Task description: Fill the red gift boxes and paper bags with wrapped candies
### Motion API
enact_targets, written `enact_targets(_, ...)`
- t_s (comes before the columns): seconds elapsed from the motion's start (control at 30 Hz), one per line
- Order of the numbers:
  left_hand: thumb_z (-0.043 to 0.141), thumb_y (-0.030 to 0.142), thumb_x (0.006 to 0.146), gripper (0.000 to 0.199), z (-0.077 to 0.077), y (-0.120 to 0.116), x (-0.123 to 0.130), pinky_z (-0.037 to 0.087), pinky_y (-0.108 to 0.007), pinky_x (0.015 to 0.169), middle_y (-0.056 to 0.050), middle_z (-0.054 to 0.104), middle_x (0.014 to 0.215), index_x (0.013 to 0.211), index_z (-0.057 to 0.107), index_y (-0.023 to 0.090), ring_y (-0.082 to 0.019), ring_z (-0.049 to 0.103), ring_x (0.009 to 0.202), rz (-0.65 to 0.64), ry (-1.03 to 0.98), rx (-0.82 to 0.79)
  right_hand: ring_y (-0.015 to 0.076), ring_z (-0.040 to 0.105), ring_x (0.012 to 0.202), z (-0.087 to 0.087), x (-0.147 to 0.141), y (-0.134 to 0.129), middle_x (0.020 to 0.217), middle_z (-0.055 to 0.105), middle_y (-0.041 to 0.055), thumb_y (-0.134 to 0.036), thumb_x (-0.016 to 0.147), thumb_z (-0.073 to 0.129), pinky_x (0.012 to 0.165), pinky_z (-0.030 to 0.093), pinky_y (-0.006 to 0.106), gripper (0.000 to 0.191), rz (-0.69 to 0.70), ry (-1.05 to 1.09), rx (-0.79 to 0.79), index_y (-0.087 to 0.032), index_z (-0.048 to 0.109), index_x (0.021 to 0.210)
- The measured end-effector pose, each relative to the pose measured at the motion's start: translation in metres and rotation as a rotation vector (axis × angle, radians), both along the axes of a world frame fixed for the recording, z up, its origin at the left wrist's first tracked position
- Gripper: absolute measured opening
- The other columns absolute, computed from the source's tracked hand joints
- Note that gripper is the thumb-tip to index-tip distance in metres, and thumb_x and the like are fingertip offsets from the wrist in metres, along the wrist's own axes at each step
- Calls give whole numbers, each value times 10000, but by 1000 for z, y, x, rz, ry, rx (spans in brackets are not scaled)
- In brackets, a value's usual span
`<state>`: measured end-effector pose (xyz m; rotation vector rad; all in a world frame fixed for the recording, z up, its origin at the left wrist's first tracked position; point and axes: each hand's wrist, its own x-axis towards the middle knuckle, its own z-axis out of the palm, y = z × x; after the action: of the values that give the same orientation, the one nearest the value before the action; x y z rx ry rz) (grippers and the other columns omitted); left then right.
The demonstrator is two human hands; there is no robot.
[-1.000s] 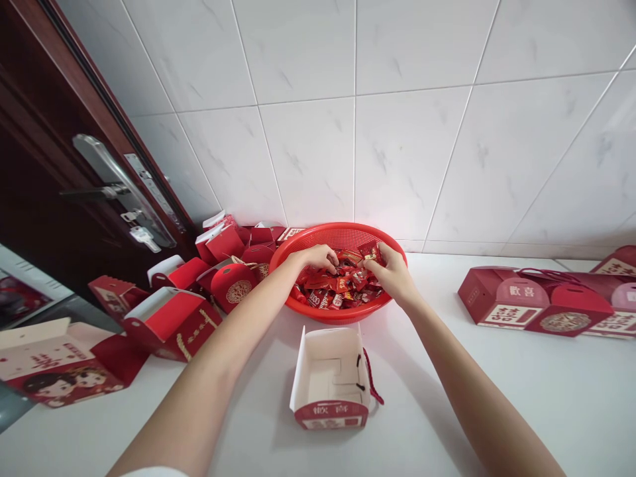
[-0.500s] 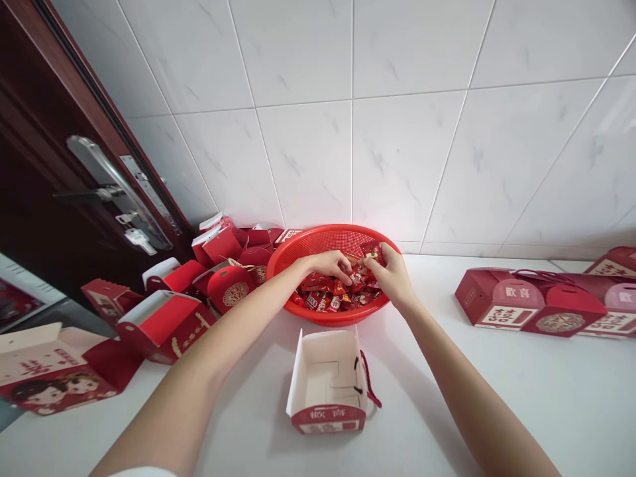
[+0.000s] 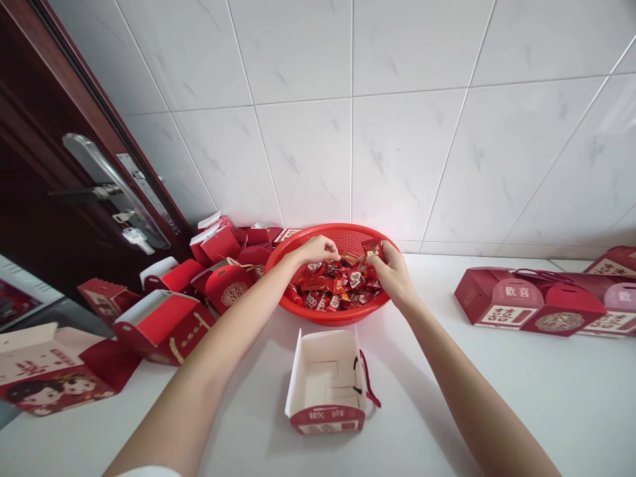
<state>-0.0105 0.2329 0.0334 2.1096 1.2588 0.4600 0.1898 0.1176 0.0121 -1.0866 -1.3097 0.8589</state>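
Observation:
A red plastic basket point(image 3: 330, 317) stands against the wall with many wrapped candies point(image 3: 342, 285) in it. My left hand point(image 3: 320, 249) hovers over the basket's back left part, fingers curled together; what they hold, if anything, is too small to tell. At the basket's right side my right hand point(image 3: 390, 268) pinches red-wrapped candies point(image 3: 372, 249) between thumb and fingers. In front of the basket sits an open box point(image 3: 325, 381), white inside and red outside, with a dark red cord on its right side. No candy shows inside it.
Several open red boxes point(image 3: 161, 324) crowd the table's left side, near a dark door point(image 3: 50, 119) with keys in its lock. Closed red and pink boxes point(image 3: 531, 301) stand in a row at the right. Behind is a tiled wall point(image 3: 308, 152).
My left hand has lifted off the candies and moved slightly left and back, uncovering a heart-marked wrapper. My right hand stays almost in place, still pinching its candies.

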Motion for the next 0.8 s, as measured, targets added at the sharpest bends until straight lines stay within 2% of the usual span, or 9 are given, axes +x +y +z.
enact_targets(0.1, 779, 418, 664, 278, 9, -7, 0, 451, -256, 713, -19, 751, 834, 822, 777, 190, -186, 651, 820, -213, 119, -135, 210, 620, 746, 0, 0, 0, 773, 638, -12, -320, 772, 539, 681, 500, 344, 82, -4, -1, 7, -263, 484, 795)
enact_targets(0.17, 778, 493, 670, 355, 12, -14, 4, 437, -253, 711, -10, 754, 856, 891, 795, 216, -191, 647, 846, -310, 251, -207, 209, 613, 747, 0, 0, 0, 781, 640, -11, -321, 774, 546, 695, 502, 351, 86, -4, -12, 14, -263, 484, 791)
enact_targets(0.3, 760, 603, 682, 402, 12, -26, 17, 413, -258, 668, -6, 718, 792, 795, 745, 217, -191, 625, 815, -274, 423, -175, 214, 609, 755, -1, 0, 0, 797, 650, -4, -325, 780, 554, 710, 510, 365, 85, 3, -21, 9, -267, 505, 817)
enact_targets(0.4, 811, 490, 635, 330, 9, -28, 23, 407, -256, 648, 4, 722, 813, 776, 692, 217, -188, 623, 809, -257, 468, -161, 217, 608, 749, -1, 0, 0, 790, 650, -4, -322, 776, 556, 704, 509, 368, 85, 0, -28, 7, -268, 507, 819)
enact_targets(0.5, 768, 341, 635, 241, 9, -26, 22, 432, -254, 667, 8, 734, 842, 836, 706, 223, -186, 638, 811, -278, 450, -202, 216, 607, 735, -1, 0, 0, 777, 648, -8, -325, 770, 560, 696, 506, 369, 92, -1, -32, 5, -269, 495, 804)
enact_targets(0.63, 707, 343, 668, 216, 14, -20, 12, 460, -259, 728, 2, 731, 817, 841, 726, 214, -184, 645, 825, -320, 359, -249, 218, 613, 735, 0, -1, -1, 775, 653, -9, -332, 762, 560, 702, 505, 375, 105, -9, -22, 6, -270, 483, 797)
enact_targets(0.8, 828, 348, 506, 375, 17, -15, 1, 475, -277, 793, 18, 753, 866, 843, 717, 226, -213, 661, 896, -332, 420, -340, 224, 646, 756, 3, -2, -2, 783, 656, -16, -330, 736, 541, 715, 511, 380, 120, 10, 20, -31, -269, 486, 823)
